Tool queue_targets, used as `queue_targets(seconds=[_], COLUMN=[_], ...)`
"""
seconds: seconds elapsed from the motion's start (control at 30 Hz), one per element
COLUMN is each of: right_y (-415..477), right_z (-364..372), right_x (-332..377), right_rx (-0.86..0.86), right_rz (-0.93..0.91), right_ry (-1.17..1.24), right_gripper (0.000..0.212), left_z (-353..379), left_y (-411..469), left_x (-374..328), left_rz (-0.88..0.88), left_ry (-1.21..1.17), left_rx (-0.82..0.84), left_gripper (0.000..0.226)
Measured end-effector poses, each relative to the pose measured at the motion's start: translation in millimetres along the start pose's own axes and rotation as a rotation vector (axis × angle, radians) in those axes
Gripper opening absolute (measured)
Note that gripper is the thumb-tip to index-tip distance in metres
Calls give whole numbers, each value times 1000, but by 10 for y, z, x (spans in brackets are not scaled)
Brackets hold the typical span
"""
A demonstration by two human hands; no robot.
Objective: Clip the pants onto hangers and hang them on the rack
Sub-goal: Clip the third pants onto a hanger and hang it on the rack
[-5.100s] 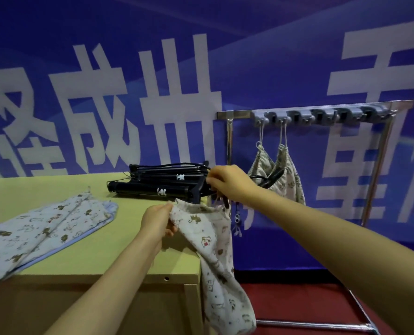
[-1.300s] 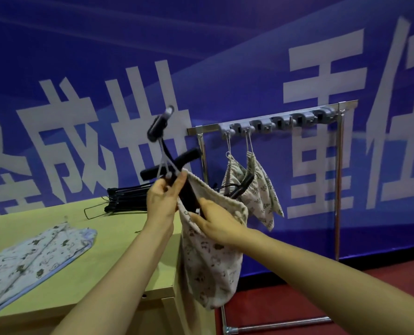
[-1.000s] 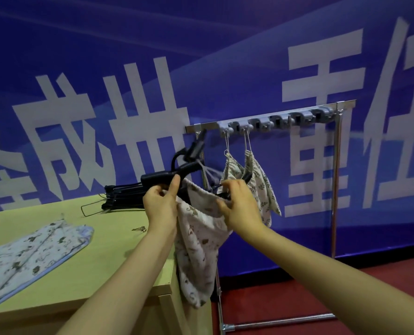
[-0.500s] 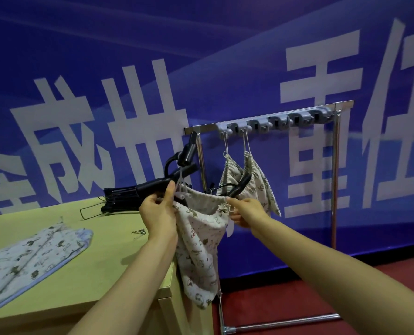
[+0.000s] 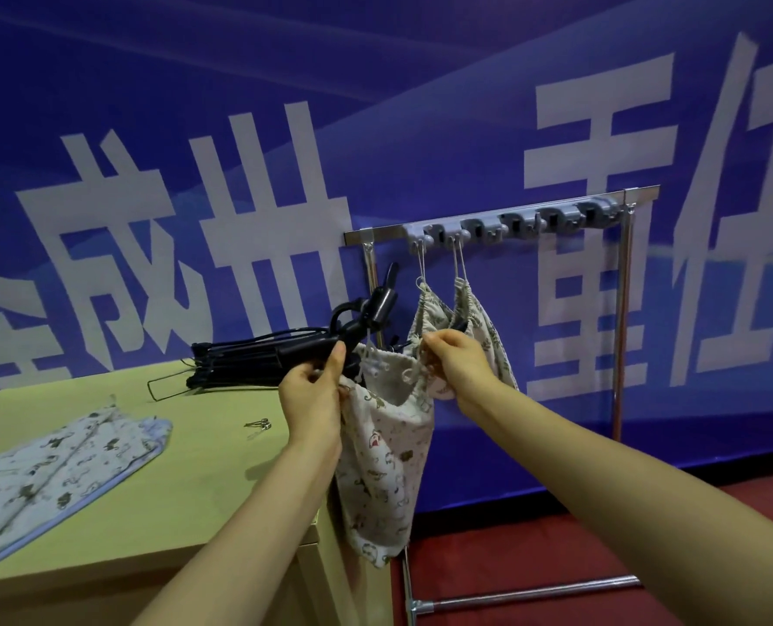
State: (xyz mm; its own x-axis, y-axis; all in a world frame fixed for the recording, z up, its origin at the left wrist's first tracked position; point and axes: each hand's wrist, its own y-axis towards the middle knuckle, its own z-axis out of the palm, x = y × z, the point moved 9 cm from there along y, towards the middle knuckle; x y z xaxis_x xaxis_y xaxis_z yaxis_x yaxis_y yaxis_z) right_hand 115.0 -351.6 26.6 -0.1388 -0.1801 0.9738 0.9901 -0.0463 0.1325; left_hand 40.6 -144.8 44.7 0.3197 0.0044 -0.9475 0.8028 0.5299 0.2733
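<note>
At the lower left of the frame another pair of patterned pants lies flat on the yellow-green table, by the look of it waiting its turn. A little right of it, mid-table, a small metal clip lies loose. Behind, toward the centre, a stack of black hangers rests on the table's far edge, within easy reach.

At centre, the left hand is clenched around the left end of a black clip hanger and, it seems, the corner of the waistband beneath it; the hanger tilts up to the right, its hook rising toward the rack's left post. The pants being worked on hang off the table's right edge, legs dangling free so the waistband can be stretched level. The right hand pinches the other side of that waistband, pulling it taut away from the left hand (whether the near clip has already bitten the fabric cannot be made out behind the fingers). My reading is that the clipping step is under way and the second clip comes next.

Right of centre, the rack stands against the blue banner; two hung pants already dangle from the leftmost slots of its grey holder strip, leaving the slots to their right open for this pair.
</note>
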Motion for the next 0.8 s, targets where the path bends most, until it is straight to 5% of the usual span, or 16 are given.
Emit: queue_targets(seconds=[0.27, 0.53, 0.67, 0.8], right_y=[52, 71, 194, 326], right_z=[-281, -615, -728, -868], right_x=[309, 285, 163, 318], right_rx=[-92, -251, -226, -139], right_rz=[-109, -157, 13, 45], right_ry=[-53, -17, 262, 227], right_gripper=[23, 22, 23, 17], left_z=[-125, 214, 559, 967], left_y=[-74, -102, -119, -69], left_x=[426, 492, 538, 698], left_rz=[-307, -313, -361, -385], left_ry=[-193, -306, -239, -221], left_rx=[-107, 69, 171, 245], left_gripper=[45, 38, 39, 40])
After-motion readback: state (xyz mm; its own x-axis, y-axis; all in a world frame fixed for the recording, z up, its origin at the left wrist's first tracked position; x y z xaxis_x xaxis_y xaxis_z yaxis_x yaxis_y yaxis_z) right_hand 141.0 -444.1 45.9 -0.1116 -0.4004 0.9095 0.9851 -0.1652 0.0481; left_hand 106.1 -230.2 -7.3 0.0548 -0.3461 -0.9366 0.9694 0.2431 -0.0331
